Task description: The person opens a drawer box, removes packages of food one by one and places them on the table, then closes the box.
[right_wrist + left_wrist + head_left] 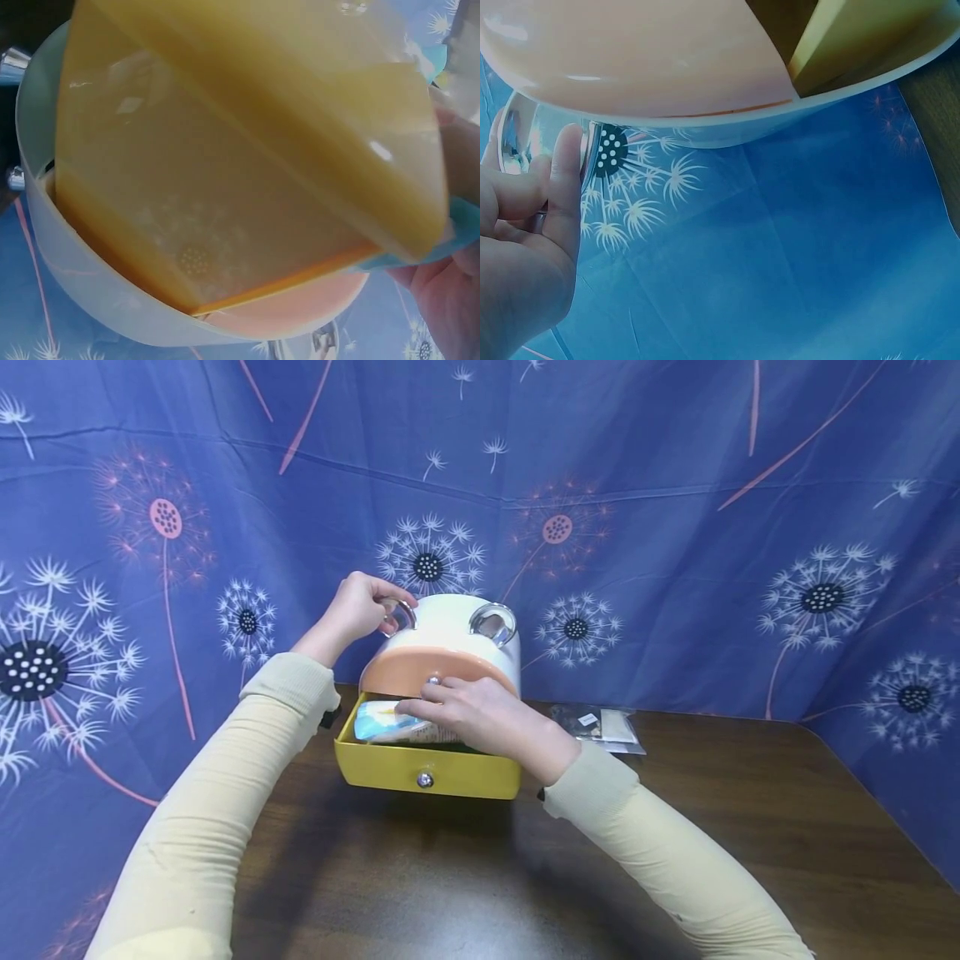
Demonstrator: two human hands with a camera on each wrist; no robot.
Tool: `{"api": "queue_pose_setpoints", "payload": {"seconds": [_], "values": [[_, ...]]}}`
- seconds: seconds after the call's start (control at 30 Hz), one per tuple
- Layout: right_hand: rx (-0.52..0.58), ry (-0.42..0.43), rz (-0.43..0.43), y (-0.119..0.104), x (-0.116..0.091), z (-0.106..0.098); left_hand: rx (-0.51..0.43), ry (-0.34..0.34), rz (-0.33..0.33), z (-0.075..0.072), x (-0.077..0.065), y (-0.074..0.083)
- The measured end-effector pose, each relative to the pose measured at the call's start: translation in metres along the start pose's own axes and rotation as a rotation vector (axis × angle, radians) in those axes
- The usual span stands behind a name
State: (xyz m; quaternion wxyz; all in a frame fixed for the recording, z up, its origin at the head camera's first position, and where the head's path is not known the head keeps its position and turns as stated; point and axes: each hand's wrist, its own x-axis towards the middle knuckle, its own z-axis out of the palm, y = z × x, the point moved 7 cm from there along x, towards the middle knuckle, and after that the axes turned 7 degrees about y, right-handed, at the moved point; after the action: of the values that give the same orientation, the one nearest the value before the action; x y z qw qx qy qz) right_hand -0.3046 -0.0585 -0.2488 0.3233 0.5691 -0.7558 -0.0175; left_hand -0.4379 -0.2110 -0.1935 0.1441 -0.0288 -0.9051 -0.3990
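My left hand (362,606) curled round silver ring (411,615); right hand (483,714) gripped packet (372,721) in yellow drawer (386,769), box (448,614) near tabletop (712,793) back edge.

Soft, middling light comes from above, glaring pale on the tabletop (720,827) toward its front edge; shadow darkens it beneath the yellow drawer (382,767). The left wrist view is hazy, bluish over the cloth (802,247); the right is blurred, white glints spotting the drawer
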Motion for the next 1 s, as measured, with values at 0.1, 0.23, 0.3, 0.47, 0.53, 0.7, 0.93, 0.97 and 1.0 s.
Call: {"api": "queue_pose_setpoints", "payload": {"seconds": [0.1,0.23,0.3,0.47,0.53,0.7,0.93,0.97,1.0], "values": [[0.007,0.016,0.011,0.000,0.001,-0.004,0.010,0.001,0.001,0.000,0.001,0.000],[0.015,0.030,0.030,-0.001,0.002,-0.010,0.021,0.004,0.006,-0.001,0.002,-0.001],[0.017,0.050,0.036,-0.001,0.002,-0.013,0.020,0.002,0.009,0.000,0.002,-0.001],[0.006,0.099,0.046,-0.002,0.002,-0.020,0.024,-0.001,0.012,0.000,0.002,-0.001],[0.000,0.104,0.052,-0.003,0.002,-0.022,0.029,-0.002,0.012,-0.001,0.002,-0.001],[0.005,0.135,0.059,-0.002,0.003,-0.027,0.031,-0.001,0.014,-0.001,0.003,-0.001],[0.020,0.165,0.043,-0.003,0.004,-0.036,0.025,0.004,0.020,-0.001,0.002,-0.001],[0.023,0.167,0.041,-0.003,0.004,-0.037,0.025,0.006,0.022,-0.001,0.002,-0.001],[0.026,0.169,0.041,-0.003,0.004,-0.039,0.024,0.007,0.023,0.000,0.002,-0.001]]}}
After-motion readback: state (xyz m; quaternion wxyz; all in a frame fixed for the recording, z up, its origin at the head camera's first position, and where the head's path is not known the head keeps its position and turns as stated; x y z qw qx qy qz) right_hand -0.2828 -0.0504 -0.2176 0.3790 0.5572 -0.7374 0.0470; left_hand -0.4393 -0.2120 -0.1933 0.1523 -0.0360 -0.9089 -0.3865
